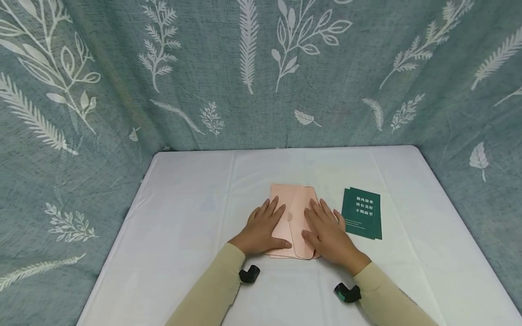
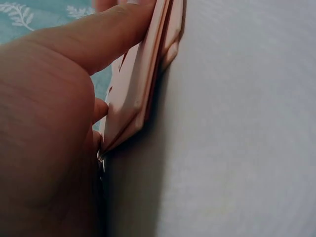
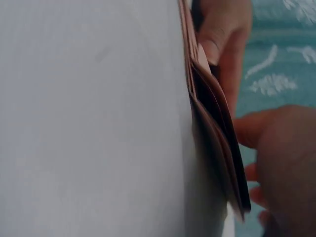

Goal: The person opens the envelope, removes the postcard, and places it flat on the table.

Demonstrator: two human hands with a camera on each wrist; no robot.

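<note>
A small stack of pink envelopes (image 1: 299, 217) lies on the white table, the top one with its flap folded over and a small round spot at the flap's edge. My left hand (image 1: 263, 228) rests on the left side, fingers straight and thumb out along the lower part. On the flap side, my right hand (image 1: 330, 233) presses down with extended fingers. Seen edge-on in the left wrist view, the envelopes (image 2: 133, 94) show several layers beside my left hand (image 2: 44, 108). Layers of the envelopes (image 3: 217, 118) spread apart with a dark gap near my right hand (image 3: 291, 163) in the right wrist view.
Dark green cards (image 1: 360, 213) with white lettering lie overlapped just right of the envelopes. A white cloth (image 1: 183, 203) covers the table. Green leaf-patterned curtains (image 1: 261, 90) hang behind and at both sides. A black wrist device (image 1: 347, 293) sits by the right sleeve.
</note>
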